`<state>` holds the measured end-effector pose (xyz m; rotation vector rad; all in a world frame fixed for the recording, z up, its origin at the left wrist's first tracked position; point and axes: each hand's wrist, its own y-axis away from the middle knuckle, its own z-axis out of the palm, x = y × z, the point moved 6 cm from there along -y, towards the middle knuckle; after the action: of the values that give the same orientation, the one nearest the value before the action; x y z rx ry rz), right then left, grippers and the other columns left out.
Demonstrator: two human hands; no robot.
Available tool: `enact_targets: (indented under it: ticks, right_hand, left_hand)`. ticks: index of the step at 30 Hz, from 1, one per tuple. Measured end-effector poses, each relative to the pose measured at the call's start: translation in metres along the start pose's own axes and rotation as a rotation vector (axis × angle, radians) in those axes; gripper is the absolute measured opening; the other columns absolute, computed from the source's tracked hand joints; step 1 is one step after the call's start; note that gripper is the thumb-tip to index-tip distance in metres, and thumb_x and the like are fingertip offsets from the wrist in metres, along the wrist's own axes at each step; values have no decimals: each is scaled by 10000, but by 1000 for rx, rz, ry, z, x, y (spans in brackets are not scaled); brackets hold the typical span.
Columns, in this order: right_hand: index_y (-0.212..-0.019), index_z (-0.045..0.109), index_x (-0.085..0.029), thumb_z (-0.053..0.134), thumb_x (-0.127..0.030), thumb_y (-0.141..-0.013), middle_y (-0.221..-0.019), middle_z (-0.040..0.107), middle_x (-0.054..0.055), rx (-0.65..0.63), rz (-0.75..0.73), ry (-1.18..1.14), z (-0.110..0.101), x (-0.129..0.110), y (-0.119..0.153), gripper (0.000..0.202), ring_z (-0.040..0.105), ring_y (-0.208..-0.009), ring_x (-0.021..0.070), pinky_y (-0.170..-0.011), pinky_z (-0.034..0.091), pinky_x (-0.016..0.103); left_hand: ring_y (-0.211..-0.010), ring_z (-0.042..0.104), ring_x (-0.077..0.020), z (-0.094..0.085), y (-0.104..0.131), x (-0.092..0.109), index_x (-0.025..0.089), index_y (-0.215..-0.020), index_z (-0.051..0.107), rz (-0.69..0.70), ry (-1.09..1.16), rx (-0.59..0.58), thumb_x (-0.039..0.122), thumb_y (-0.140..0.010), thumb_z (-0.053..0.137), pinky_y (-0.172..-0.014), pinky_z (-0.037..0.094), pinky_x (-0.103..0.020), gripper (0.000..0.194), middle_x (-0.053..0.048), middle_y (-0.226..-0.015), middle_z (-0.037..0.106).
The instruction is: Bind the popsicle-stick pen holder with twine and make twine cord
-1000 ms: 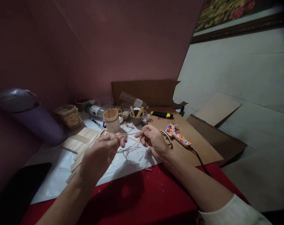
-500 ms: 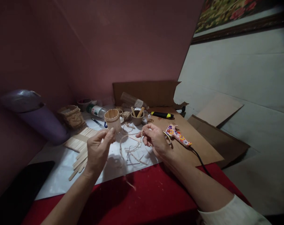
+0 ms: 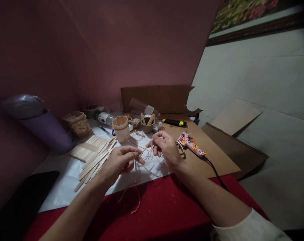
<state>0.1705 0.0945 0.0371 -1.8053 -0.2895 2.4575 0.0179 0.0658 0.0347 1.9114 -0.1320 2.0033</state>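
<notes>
My left hand pinches a thin strand of twine between thumb and index finger. The same strand runs to my right hand, whose fingertips are pressed together on it. Loose ends of twine dangle below, over the red cloth. Behind my left hand a round wooden-stick cup with a scalloped rim stands upright on the white sheet. More twine scraps lie beneath the hands. A gold bangle circles my right wrist.
Wooden sticks lie at left, near a second decorated cup. Behind are a small pot holding sticks, plastic bottles and a yellow-black cutter. A floral glue gun with a cord rests on cardboard.
My left hand has moved right and down, from in front of the cup to beside my right hand. The dangling twine has shifted; my right hand has barely moved.
</notes>
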Motion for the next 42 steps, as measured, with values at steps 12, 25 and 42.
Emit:
enact_targets:
  ticks: [12,25,42]
  right_hand:
    - [-740,495,-170,660,-383,-740,-630,680,21,102,59,-63,-6,1,0,268,477,-354,44,-303,263,132]
    - [-730,493,-166,666,-388,-727,-625,680,24,100,65,-78,-7,2,-1,281,473,-347,40,-303,265,125]
    - [-713,481,-171,631,-341,-761,-586,657,9,60,61,-120,-4,2,-1,232,451,-338,48,-312,248,146]
  left_hand:
    - [-397,464,-58,7,4,-1,126,-800,671,-37,80,-141,189,-681,684,-356,248,-175,136,-84,-705,707]
    - [-442,487,-75,7,0,-5,104,-733,644,0,-90,-110,210,-625,720,-405,341,-188,169,4,-534,582]
    - [-304,405,-70,2,-3,-11,89,-740,642,-83,50,-52,746,-736,371,-303,190,-182,711,-92,-548,635]
